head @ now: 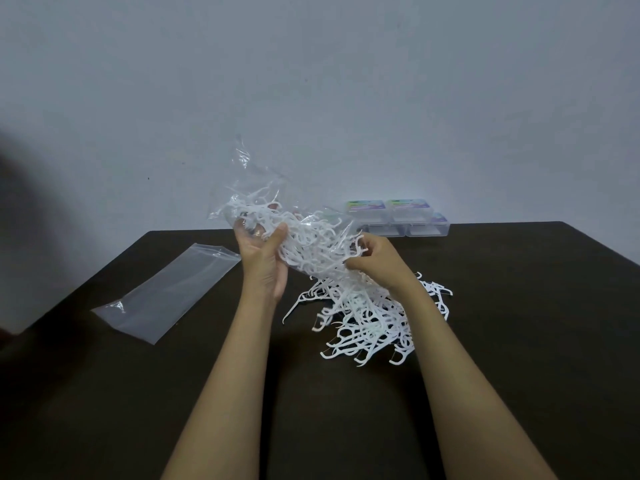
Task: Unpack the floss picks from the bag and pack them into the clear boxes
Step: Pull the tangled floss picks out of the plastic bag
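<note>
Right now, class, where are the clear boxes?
In the head view, the clear boxes sit at the table's far edge, right of centre, just beyond the right hand.

1. A dark blur [14, 209] at 9 o'clock is running off the edge, too vague to identify.
2. The labels on the boxes [408, 216] at 1 o'clock are showing too small to read, and the bag [263, 188] is covering the lower left one.
3. The left hand [265, 251] is showing its fingers only dimly through the bag.
4. The right hand [375, 259] is hiding its fingertips among the picks [318, 244].
5. The right forearm [450, 358] is covering part of the pile [363, 334] at 4 o'clock.
6. The frame edge at 6 o'clock is cutting off both forearms and the table [519, 306].
</note>
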The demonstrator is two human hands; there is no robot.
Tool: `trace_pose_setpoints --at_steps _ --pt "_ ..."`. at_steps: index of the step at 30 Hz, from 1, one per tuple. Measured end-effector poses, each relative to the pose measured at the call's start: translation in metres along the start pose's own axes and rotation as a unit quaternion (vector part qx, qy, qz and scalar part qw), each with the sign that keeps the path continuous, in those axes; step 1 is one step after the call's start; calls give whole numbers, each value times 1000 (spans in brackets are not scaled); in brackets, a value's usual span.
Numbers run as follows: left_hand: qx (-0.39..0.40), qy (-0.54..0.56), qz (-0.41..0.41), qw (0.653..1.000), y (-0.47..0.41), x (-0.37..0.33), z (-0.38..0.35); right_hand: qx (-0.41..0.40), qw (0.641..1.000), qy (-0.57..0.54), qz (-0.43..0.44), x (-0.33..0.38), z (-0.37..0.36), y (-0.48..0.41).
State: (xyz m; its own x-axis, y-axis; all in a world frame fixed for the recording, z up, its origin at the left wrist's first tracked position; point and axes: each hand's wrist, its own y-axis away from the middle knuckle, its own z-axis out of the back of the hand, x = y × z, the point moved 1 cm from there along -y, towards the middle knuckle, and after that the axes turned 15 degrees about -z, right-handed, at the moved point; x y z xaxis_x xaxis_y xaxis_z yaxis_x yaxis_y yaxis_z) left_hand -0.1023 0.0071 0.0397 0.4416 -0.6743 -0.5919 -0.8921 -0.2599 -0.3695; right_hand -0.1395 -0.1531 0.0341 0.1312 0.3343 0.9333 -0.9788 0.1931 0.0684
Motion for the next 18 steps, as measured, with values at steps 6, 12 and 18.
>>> trace_pose_setpoints --at_steps 6,12,18 --pt "18 1 7 1000 -1 5 1 16 999 -41 22 3 -4 2" --pt "30 -1 10 999 0 7 1 5 1000 -24 14 0 -7 1" --pt "32 8 1 999 1 4 -1 3 999 -11 32 -1 -3 0"
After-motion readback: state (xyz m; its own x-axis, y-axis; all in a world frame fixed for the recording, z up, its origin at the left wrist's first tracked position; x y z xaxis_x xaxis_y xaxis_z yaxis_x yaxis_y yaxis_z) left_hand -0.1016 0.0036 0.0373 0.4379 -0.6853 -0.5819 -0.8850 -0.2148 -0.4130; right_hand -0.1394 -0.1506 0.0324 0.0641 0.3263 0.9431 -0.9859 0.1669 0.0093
